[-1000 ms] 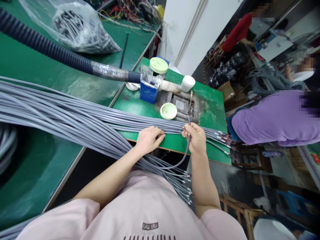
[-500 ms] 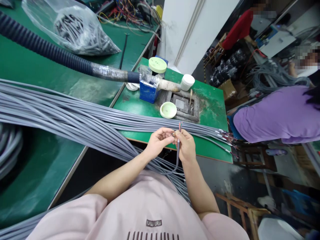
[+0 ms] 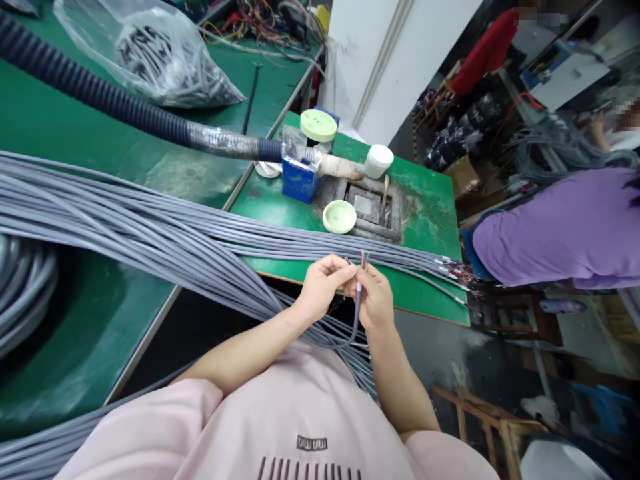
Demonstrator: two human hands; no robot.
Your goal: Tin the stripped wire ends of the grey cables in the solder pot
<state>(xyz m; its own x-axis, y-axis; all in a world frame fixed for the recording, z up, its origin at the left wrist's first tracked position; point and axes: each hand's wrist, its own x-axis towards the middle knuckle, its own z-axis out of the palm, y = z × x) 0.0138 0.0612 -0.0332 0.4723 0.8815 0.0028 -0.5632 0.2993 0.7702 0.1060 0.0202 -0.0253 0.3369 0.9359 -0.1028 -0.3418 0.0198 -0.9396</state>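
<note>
A grey multi-core cable (image 3: 357, 313) curves up from below into my right hand (image 3: 376, 297), which pinches it near its stripped end. Thin coloured wires (image 3: 365, 259), red and green among them, stick up above those fingers. Close against it, my left hand (image 3: 323, 283) has thumb and fingers pressed together on wire from the same cable; a dark wire tip shows just above them. Exactly which wires the left hand grips is hidden. Behind both hands a bundle of grey cables (image 3: 280, 243) lies across the green bench (image 3: 425, 200), its stripped ends (image 3: 457, 270) at the right.
A solder pot (image 3: 367, 203) sits in the bench, with a pale green dish (image 3: 339, 217), a white tub (image 3: 379, 161) and a black extraction hose (image 3: 150, 123) around it. A bag of grey pieces (image 3: 175, 63) lies at back left. A person in purple (image 3: 545, 230) is at right.
My two hands have drawn closer together at the wire ends, the left thumb shifting toward the right fingers. The view has shifted slightly; the bench items stay put.
</note>
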